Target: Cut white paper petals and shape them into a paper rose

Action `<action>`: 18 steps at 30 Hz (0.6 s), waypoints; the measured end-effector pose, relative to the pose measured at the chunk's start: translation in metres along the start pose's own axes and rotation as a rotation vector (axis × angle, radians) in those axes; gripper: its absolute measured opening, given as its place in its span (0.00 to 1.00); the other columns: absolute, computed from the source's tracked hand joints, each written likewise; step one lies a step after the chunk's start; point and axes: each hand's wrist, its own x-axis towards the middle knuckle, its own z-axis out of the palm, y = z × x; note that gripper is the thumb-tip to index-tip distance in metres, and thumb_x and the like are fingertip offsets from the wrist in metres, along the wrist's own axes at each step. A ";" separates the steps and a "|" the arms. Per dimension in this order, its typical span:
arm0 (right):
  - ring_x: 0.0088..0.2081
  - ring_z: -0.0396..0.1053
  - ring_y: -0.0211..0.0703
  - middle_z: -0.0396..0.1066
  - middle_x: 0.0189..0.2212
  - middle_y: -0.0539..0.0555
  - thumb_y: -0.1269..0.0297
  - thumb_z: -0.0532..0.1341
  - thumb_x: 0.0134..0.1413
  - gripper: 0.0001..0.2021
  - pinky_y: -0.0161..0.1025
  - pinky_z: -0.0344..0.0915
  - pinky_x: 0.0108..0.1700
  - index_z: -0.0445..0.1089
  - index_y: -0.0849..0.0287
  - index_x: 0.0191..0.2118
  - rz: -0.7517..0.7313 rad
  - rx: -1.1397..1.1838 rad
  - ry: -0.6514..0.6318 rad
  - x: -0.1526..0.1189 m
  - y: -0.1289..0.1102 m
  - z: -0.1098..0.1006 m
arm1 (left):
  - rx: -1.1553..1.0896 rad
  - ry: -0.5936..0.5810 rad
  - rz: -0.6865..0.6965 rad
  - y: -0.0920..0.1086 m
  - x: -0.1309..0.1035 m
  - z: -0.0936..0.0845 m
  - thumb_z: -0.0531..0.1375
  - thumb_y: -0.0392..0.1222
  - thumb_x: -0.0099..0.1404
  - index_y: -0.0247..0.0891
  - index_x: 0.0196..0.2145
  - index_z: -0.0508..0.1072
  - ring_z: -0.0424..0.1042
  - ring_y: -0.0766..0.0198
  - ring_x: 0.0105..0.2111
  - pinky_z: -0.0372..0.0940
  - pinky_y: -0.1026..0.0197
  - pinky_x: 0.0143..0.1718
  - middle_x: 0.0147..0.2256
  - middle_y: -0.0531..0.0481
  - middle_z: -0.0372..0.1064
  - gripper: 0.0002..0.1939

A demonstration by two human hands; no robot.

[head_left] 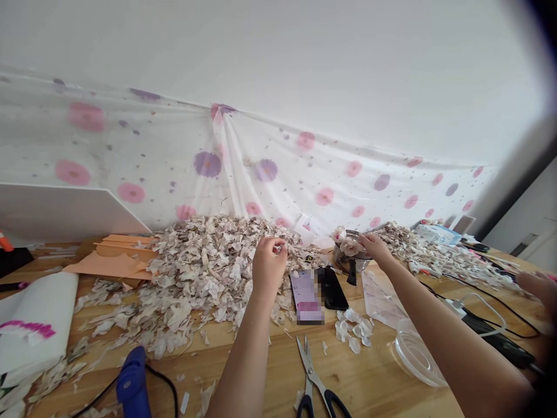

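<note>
My left hand [270, 262] is raised over the right part of a big heap of pale, dry petal-like scraps [209, 261]. Its thumb and fingers are curled into a pinch; whatever may be between them is too small to make out. My right hand [375, 246] reaches to a small metal pot [355, 262] with a dark handle, its fingers at a pale flower [350, 246] on the pot's rim. A lit phone [307, 297] and a dark phone [334, 288] lie between my forearms. Open scissors [310, 371] rest nearer to me.
A blue tool [133, 383] with a black cord lies front left. At right are a clear plastic bowl [418, 357], a power strip [496, 339] with cables, and another scrap heap [452, 258]. Part of another person's hand [537, 287] shows at the right edge.
</note>
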 end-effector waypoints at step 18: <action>0.44 0.71 0.46 0.71 0.47 0.56 0.60 0.59 0.63 0.13 0.49 0.70 0.46 0.68 0.61 0.49 -0.069 -0.228 0.018 -0.016 -0.015 -0.002 | -0.005 -0.014 -0.037 -0.001 0.000 -0.002 0.58 0.35 0.62 0.38 0.34 0.73 0.70 0.63 0.33 0.66 0.58 0.37 0.41 0.46 0.71 0.04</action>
